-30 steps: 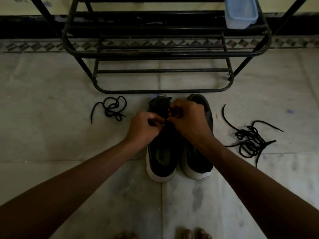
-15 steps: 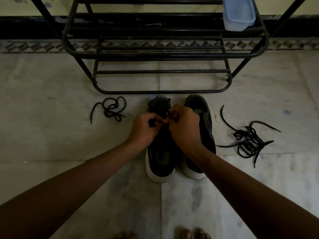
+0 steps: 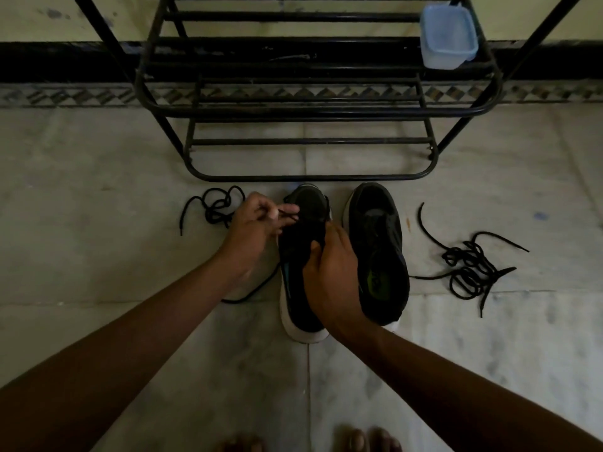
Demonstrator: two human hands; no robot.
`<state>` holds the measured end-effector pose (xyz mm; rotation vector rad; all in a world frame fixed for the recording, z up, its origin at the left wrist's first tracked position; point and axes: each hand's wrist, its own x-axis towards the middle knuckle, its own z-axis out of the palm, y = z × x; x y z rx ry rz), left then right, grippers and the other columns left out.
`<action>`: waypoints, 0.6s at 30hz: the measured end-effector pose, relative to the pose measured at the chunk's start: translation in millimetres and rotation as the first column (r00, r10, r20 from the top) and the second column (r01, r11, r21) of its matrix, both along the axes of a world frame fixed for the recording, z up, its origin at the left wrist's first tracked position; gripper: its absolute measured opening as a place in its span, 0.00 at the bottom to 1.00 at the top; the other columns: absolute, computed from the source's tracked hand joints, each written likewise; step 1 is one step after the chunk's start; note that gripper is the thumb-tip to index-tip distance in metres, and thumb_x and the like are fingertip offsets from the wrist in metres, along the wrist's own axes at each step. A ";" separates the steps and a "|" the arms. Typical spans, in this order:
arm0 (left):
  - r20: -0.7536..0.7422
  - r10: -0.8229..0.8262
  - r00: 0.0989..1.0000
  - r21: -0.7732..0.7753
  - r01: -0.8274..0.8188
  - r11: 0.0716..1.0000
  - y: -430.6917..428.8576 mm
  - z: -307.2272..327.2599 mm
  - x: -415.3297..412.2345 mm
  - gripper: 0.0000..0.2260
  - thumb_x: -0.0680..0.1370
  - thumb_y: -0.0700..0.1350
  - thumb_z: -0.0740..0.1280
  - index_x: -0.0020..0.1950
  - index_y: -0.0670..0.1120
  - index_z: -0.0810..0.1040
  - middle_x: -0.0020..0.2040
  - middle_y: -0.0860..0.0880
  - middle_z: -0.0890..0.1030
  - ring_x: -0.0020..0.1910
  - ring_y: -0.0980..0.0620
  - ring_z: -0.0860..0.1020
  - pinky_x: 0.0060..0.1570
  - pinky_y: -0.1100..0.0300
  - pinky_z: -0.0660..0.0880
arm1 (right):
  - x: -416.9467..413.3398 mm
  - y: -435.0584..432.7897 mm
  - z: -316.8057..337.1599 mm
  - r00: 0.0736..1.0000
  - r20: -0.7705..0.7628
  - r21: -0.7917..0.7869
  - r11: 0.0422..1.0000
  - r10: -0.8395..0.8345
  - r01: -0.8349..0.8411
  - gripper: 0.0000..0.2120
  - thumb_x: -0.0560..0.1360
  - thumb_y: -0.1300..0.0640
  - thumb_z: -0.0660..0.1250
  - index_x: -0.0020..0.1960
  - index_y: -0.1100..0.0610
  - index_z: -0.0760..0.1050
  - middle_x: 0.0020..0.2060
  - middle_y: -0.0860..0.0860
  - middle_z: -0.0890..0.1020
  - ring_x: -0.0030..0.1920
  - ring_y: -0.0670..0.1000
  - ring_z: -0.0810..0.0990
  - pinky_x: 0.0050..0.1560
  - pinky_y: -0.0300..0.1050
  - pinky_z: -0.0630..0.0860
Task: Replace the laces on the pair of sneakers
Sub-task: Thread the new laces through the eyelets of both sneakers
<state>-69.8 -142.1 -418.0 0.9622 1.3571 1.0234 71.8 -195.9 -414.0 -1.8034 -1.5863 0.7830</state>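
On tiled floor (image 3: 98,272), left hand (image 3: 257,225) pinches lace (image 3: 288,216) beside sneaker (image 3: 308,207)

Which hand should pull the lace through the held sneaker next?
Left. The left hand pinches the lace right at the sneaker's toe end, so it can simply draw outward. The right hand grips the sneaker's upper, steadying it; releasing would likely let it shift.

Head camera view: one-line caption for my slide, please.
Left hand pinches a black lace at one sneaker while the right hand grips its upper; loose laces lie on either side.
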 end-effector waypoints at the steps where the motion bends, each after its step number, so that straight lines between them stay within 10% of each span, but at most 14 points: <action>1: 0.132 0.055 0.990 -0.022 -0.053 0.998 -1.5 4.9 -2.9 0.11 0.82 0.31 0.59 0.46 0.46 0.67 0.52 0.44 0.86 0.55 0.46 0.85 0.52 0.57 0.79 | 0.4 -1.2 0.9 1.000 0.013 0.000 1.000 0.006 -0.005 0.13 0.82 0.61 0.59 0.67 0.58 0.71 0.61 0.50 0.75 0.50 0.39 0.70 0.52 0.22 0.68; 5: 0.440 0.209 0.873 -0.174 -0.145 0.974 -2.7 11.0 -9.6 0.09 0.85 0.35 0.56 0.47 0.45 0.68 0.40 0.45 0.79 0.48 0.44 0.85 0.60 0.46 0.78 | 3.3 -3.6 2.0 0.998 0.041 -0.057 0.998 0.043 -0.041 0.14 0.83 0.61 0.58 0.67 0.62 0.70 0.63 0.51 0.73 0.50 0.38 0.66 0.52 0.19 0.65; 15: 0.472 0.260 0.842 -0.264 -0.146 0.953 4.9 8.3 -0.1 0.10 0.85 0.34 0.54 0.47 0.44 0.68 0.38 0.45 0.73 0.39 0.46 0.82 0.66 0.43 0.74 | 8.9 -11.2 2.9 0.971 -0.065 -0.085 0.969 0.229 -0.234 0.11 0.68 0.55 0.64 0.50 0.55 0.73 0.43 0.46 0.75 0.38 0.42 0.72 0.34 0.30 0.66; 18: 0.506 0.202 0.838 -0.236 -0.091 0.967 7.5 15.0 7.7 0.10 0.85 0.34 0.54 0.47 0.44 0.68 0.38 0.45 0.74 0.41 0.46 0.83 0.65 0.44 0.74 | 8.2 -18.0 -2.6 0.975 -0.108 -0.077 0.976 0.196 -0.205 0.16 0.71 0.65 0.64 0.58 0.58 0.74 0.50 0.47 0.77 0.45 0.42 0.77 0.40 0.27 0.73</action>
